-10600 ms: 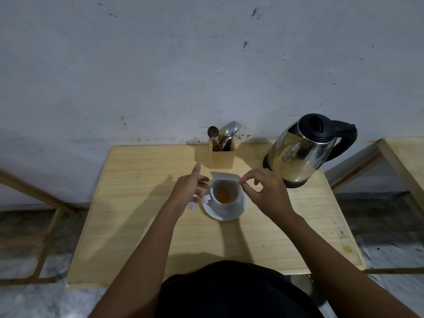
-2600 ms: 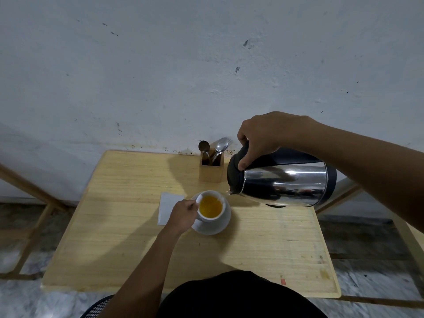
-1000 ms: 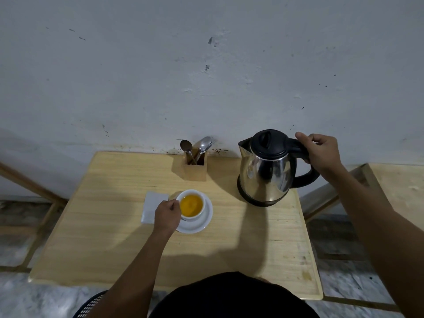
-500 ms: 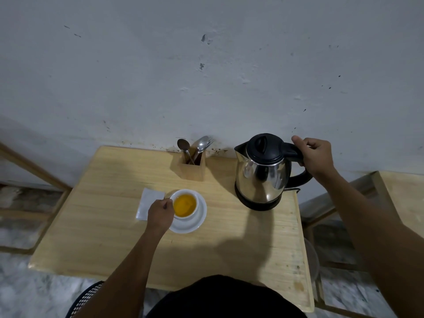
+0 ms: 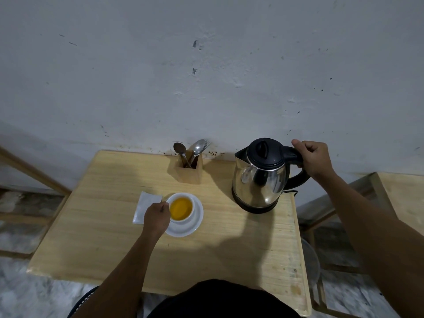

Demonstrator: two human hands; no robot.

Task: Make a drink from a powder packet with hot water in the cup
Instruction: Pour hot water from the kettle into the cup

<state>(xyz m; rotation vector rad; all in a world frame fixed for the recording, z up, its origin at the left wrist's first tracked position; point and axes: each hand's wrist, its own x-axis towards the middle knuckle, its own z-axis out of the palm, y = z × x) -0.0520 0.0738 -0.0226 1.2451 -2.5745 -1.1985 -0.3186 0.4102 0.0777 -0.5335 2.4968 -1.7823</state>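
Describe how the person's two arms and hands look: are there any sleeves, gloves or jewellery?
Both forearms are bare up to the frame edge, with no sleeves in view. The left hand and the right hand wear no gloves, and no rings, watch or bracelet are visible.

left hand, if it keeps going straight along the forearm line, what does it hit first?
The left hand already sits against the cup; pushing on, the cup goes first. Beyond it, likely the kettle, though depth is unclear.
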